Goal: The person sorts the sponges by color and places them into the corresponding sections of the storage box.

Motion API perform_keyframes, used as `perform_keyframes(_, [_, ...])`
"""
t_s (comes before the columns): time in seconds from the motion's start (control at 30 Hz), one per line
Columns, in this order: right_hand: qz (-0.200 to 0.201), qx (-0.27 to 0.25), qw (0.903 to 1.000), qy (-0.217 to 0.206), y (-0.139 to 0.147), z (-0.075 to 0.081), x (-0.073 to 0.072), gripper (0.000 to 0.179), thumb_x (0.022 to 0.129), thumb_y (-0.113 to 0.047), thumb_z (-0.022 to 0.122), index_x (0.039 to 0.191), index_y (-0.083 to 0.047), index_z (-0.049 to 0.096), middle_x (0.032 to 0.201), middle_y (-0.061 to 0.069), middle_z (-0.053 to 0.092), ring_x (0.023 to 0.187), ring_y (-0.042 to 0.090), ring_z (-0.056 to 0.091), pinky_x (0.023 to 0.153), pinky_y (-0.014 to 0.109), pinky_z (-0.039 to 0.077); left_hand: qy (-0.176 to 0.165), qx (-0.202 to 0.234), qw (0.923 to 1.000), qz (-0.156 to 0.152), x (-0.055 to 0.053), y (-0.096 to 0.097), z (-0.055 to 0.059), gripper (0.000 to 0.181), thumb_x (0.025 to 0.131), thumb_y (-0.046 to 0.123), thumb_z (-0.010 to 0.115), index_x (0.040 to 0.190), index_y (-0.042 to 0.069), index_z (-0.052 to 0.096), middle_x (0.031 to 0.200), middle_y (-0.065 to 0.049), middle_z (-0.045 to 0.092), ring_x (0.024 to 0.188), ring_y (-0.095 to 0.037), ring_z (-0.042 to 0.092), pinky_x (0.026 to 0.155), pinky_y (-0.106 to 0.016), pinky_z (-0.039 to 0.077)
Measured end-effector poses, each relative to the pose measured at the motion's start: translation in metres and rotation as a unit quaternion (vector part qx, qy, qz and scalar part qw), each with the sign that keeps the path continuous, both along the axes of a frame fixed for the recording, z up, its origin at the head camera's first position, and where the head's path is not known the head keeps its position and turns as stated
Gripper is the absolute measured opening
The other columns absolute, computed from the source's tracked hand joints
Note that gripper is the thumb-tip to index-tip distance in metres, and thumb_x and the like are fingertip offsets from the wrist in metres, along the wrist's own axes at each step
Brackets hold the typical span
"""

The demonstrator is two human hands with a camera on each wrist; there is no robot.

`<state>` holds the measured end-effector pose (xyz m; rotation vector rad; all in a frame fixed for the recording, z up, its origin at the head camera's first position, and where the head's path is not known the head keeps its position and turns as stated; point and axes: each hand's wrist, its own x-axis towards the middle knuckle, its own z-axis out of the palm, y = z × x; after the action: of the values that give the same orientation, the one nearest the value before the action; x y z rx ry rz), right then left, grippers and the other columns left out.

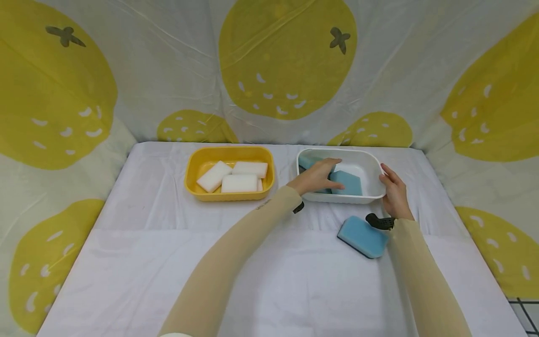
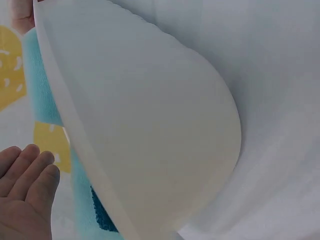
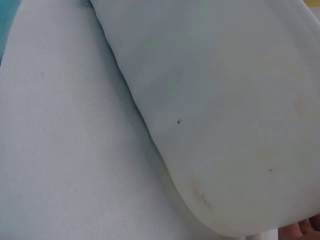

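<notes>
A white plastic basin [image 1: 366,199] stands at the back right of the table with light blue sponges [image 1: 348,183] gathered in its left half. Over these sponges reaches my left hand [image 1: 317,178], thumb apart from the fingers. In the left wrist view its fingers [image 2: 35,180] are straight, with nothing between them. My right hand [image 1: 396,194] holds the basin's right end at the rim; only some of its fingertips [image 3: 305,227] show in the right wrist view. Another blue sponge [image 1: 363,236] with a dark underside lies on the cloth before the basin, beside the right wrist.
To the left stands a yellow basin [image 1: 229,197] holding several white sponges [image 1: 239,183]. A white cloth [image 1: 269,281] covers the table. Behind and at the sides hangs a curtain [image 1: 168,61] printed with large yellow fruit.
</notes>
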<state>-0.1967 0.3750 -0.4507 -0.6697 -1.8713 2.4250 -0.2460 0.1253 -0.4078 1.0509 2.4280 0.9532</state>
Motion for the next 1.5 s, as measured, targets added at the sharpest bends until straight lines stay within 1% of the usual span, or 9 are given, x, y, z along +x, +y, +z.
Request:
perform_keyframes(0.13, [0.000,-0.004,1.0000,0.004,0.000,0.000,0.000,0.054,0.102,-0.015,0.045,0.153,-0.020,0.027,0.158,-0.007,0.016,0.140,0.013,0.020,0.110,0.033,0.020,-0.002,0.027,0.9996,0.013,0.001,-0.013,0.000,0.079,0.089,0.041,0.066,0.150,0.007,0.029,0.152,-0.009,0.031,0.139,-0.016,0.027,0.109,-0.021,0.024])
perform_keyframes(0.3, [-0.002,-0.001,1.0000,0.000,0.000,-0.001,0.000,0.053,0.102,-0.015,0.045,0.152,-0.022,0.028,0.158,-0.007,0.016,0.140,0.013,0.021,0.109,0.032,0.020,0.017,0.081,0.9949,0.058,0.004,-0.033,0.000,0.067,0.096,0.037,0.057,0.149,0.006,0.030,0.151,-0.010,0.033,0.138,-0.019,0.030,0.111,-0.025,0.024])
perform_keyframes(0.57, [0.000,0.002,1.0000,0.007,0.000,-0.001,0.001,0.054,0.102,-0.016,0.047,0.152,-0.021,0.028,0.158,-0.006,0.017,0.139,0.012,0.021,0.109,0.030,0.021,0.036,0.156,0.9747,0.156,0.010,-0.057,-0.004,0.054,0.100,0.021,0.053,0.146,0.000,0.034,0.146,-0.015,0.038,0.132,-0.024,0.039,0.109,-0.025,0.029])
perform_keyframes(0.73, [-0.001,0.011,0.9997,0.024,0.001,-0.004,0.003,0.052,0.100,-0.018,0.051,0.150,-0.022,0.035,0.155,-0.004,0.024,0.135,0.011,0.030,0.107,0.028,0.029,0.000,0.190,0.9547,0.229,0.019,-0.060,-0.007,0.050,0.098,0.011,0.055,0.144,-0.001,0.038,0.142,-0.018,0.043,0.127,-0.027,0.046,0.102,-0.026,0.040])
perform_keyframes(0.93, [-0.004,0.013,0.9996,0.023,0.001,-0.004,0.003,0.054,0.100,-0.017,0.050,0.151,-0.020,0.032,0.155,-0.002,0.023,0.135,0.012,0.029,0.104,0.023,0.031,-0.061,0.158,0.9415,0.291,0.027,-0.054,-0.018,0.052,0.098,0.011,0.054,0.147,0.007,0.037,0.145,-0.012,0.042,0.129,-0.023,0.044,0.102,-0.030,0.040])
perform_keyframes(1.17, [-0.020,-0.018,0.9975,0.064,0.004,0.003,0.009,0.055,0.101,-0.010,0.045,0.152,-0.013,0.026,0.154,0.008,0.026,0.135,0.014,0.030,0.105,0.019,0.029,-0.080,0.158,0.9372,0.300,0.028,-0.050,-0.029,0.052,0.097,0.008,0.054,0.146,0.005,0.036,0.145,-0.013,0.041,0.130,-0.023,0.044,0.102,-0.030,0.040])
perform_keyframes(1.33, [-0.029,-0.048,0.9934,0.101,0.009,0.007,0.014,0.054,0.100,-0.003,0.046,0.151,-0.009,0.028,0.128,0.005,0.048,0.130,0.015,0.036,0.109,0.022,0.024,-0.077,0.165,0.9356,0.302,0.026,-0.049,-0.032,0.052,0.096,0.006,0.055,0.145,0.003,0.038,0.144,-0.014,0.042,0.128,-0.024,0.045,0.101,-0.029,0.041])
perform_keyframes(1.43, [-0.035,-0.078,0.9897,0.115,0.011,0.011,0.018,0.056,0.098,0.001,0.047,0.150,-0.006,0.029,0.118,0.000,0.051,0.126,0.016,0.040,0.110,0.025,0.022,-0.075,0.167,0.9352,0.303,0.024,-0.048,-0.033,0.052,0.096,0.004,0.056,0.145,0.003,0.038,0.144,-0.014,0.042,0.128,-0.024,0.046,0.101,-0.029,0.041])
perform_keyframes(1.5, [-0.036,-0.087,0.9885,0.119,0.012,0.014,0.020,0.056,0.098,0.001,0.048,0.150,-0.007,0.029,0.121,0.002,0.050,0.126,0.016,0.041,0.111,0.025,0.021,-0.074,0.168,0.9349,0.304,0.023,-0.047,-0.034,0.052,0.095,0.004,0.056,0.145,0.002,0.039,0.145,-0.014,0.042,0.128,-0.024,0.046,0.101,-0.029,0.041])
